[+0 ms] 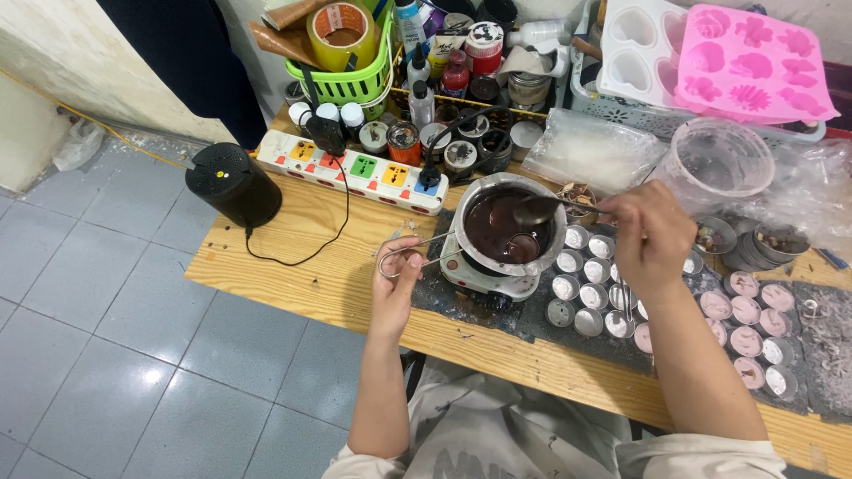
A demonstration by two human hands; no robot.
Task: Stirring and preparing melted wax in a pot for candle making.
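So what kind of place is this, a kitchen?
More likely a small home craft bench, perhaps for candle making: a metal pot of dark melted liquid, rows of small round tins, and a pink flower mould.

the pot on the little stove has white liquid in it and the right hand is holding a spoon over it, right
Not quite. The head view shows dark brown liquid in the pot, not white. The right hand does hold a spoon over it on the little stove.
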